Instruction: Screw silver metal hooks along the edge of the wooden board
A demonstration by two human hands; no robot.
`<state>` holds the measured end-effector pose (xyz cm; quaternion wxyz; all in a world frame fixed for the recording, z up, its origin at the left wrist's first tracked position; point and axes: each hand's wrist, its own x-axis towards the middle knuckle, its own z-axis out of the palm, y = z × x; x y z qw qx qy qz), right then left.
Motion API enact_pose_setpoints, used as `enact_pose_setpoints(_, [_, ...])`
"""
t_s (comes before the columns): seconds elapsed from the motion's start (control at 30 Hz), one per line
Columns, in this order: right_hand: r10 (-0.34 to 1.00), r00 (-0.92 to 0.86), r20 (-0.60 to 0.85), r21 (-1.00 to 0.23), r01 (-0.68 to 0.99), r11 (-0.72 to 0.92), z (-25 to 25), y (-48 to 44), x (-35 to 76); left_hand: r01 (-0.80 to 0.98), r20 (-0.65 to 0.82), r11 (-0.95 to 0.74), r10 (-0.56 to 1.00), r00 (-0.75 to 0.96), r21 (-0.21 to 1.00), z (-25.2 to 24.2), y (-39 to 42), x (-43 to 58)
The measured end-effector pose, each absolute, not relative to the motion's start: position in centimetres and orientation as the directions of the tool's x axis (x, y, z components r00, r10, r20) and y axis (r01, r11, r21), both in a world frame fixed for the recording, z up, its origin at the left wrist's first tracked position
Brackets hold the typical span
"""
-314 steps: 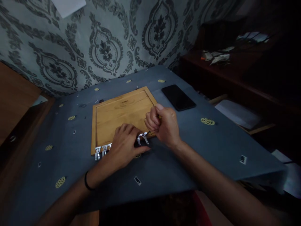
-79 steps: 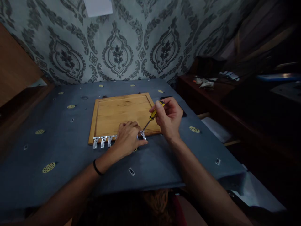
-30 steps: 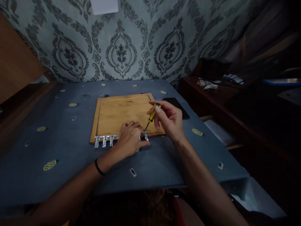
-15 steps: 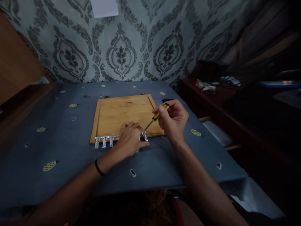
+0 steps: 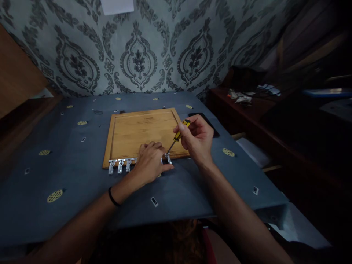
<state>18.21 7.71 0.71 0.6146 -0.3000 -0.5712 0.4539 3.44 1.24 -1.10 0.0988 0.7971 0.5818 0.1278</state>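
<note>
Both hands low: your left hand [image 5: 150,161] pins the hook rail [image 5: 121,163] with curled fingers; right hand [image 5: 198,141] pinches the tilted screwdriver [image 5: 178,135].

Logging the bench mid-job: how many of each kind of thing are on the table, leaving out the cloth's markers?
Board: 1
Screwdriver: 1
Phone: 1
Hooks: 4 in view; left hand may hide more
Total: 7

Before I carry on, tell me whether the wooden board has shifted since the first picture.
No. The wooden board keeps its place between the phone and the yellow dot on the cloth.
</note>
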Motion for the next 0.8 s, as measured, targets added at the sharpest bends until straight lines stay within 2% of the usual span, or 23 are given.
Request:
enact_pose_setpoints(0.27, [0.900, -0.135, 0.415, -0.904, -0.178, 0.390, 0.9, 7.5, 18.3, 0.902, 0.073, -0.297, 0.955, 0.289, 0.312, -0.9, 1.2, 3.5])
enact_pose_setpoints(0.47, [0.859, -0.276, 0.431, -0.903, -0.125, 0.412, 1.8, 7.6, 19.3, 0.904, 0.067, -0.287, 0.957, 0.281, 0.317, -0.8, 1.2, 3.5])
enact_pose_setpoints(0.67, [0.891, -0.202, 0.407, -0.911, -0.156, 0.381, 1.7, 7.7, 19.0, 0.905, 0.058, -0.277, 0.960, 0.273, 0.322, -0.6, 1.2, 3.6])
enact_pose_setpoints(0.8, [0.885, -0.224, 0.407, -0.908, -0.207, 0.365, 1.5, 7.6, 18.7, 0.906, 0.043, -0.274, 0.960, 0.275, 0.323, -0.5, 1.2, 3.6])
